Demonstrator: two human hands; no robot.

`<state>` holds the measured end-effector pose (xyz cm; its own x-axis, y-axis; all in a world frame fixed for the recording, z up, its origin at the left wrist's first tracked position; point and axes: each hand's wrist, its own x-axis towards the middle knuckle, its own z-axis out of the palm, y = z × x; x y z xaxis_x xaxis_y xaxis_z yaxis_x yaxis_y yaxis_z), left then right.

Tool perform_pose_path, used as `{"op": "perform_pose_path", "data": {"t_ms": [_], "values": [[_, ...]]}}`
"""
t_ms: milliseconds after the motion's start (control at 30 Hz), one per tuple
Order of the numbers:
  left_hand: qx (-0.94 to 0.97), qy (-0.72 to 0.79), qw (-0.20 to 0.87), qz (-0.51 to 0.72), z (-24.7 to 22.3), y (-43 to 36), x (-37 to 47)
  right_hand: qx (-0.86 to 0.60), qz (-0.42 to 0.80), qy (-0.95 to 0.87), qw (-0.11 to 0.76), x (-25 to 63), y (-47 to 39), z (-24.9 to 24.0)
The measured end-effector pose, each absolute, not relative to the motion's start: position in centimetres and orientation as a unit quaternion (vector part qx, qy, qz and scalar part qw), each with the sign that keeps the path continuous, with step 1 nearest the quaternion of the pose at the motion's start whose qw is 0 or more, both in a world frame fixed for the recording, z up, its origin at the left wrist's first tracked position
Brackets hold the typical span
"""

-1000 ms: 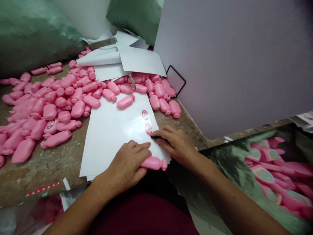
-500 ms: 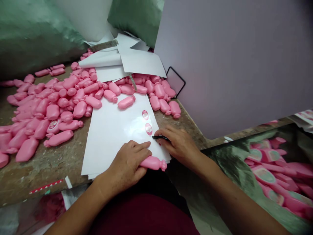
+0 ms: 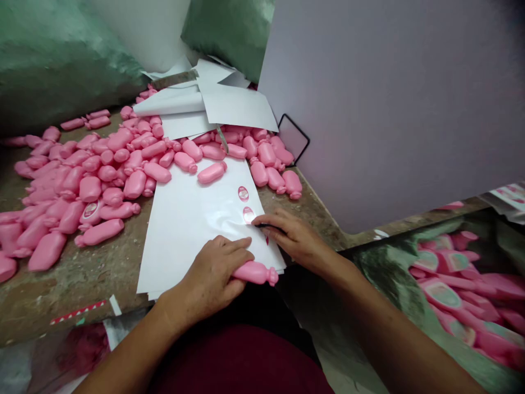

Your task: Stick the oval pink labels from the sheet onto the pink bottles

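Note:
My left hand (image 3: 215, 271) is closed round a small pink bottle (image 3: 255, 272), whose knobbed neck points right. That hand rests on the lower part of a stack of white sheets (image 3: 184, 230). My right hand (image 3: 297, 235) pinches a thin black tool (image 3: 270, 226); its exact kind is unclear. The tool's tip and my fingertips are at the lower edge of an oval pink-and-white sticker (image 3: 248, 214) on the top sheet. Just above lies a second oval sticker (image 3: 243, 193). A bit of red shows beneath my right hand, mostly hidden.
Many pink bottles (image 3: 90, 189) are heaped on the worn table (image 3: 110, 268) at left. One bottle (image 3: 212, 172) lies on the sheets. Loose white papers (image 3: 240, 104) and a metal strip (image 3: 222, 139) lie behind. An open green bag (image 3: 381, 290) with pink bottles stands at right.
My right hand has shifted slightly up and left, bringing the black tool to the lower sticker's edge. The sheet's surface there now looks rippled. My left hand still holds the bottle.

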<state>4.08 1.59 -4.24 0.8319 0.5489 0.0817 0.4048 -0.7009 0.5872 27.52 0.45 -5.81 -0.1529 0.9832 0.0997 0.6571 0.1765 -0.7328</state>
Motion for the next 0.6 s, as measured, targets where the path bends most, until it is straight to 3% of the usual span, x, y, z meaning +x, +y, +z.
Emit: {"op": "perform_pose_path", "data": {"t_ms": [167, 267, 333, 433, 533, 600], "values": [[0.892, 0.284, 0.333, 0.113, -3.5, 1.6, 4.2, -0.571, 0.375, -0.502, 0.530, 27.9, 1.5, -5.5], [0.812, 0.340, 0.450, 0.150, -2.8, 1.4, 3.9, -0.560, 0.323, -0.498, 0.578, 27.0, 0.8, -4.2], [0.674, 0.387, 0.591, 0.216, -2.4, 1.1, 3.3, -0.555, 0.276, -0.567, 0.543, 25.9, -0.6, -3.3], [0.425, 0.367, 0.758, 0.333, -1.7, 0.2, 1.9, -0.523, 0.230, -0.706, 0.419, 24.1, -3.1, -2.5], [0.307, 0.329, 0.801, 0.395, -1.4, -0.6, 0.8, -0.490, 0.246, -0.772, 0.322, 23.0, -5.0, -2.5], [0.278, 0.326, 0.803, 0.414, -1.3, -1.2, 0.3, -0.496, 0.302, -0.742, 0.334, 22.7, -5.3, -2.6]]}}
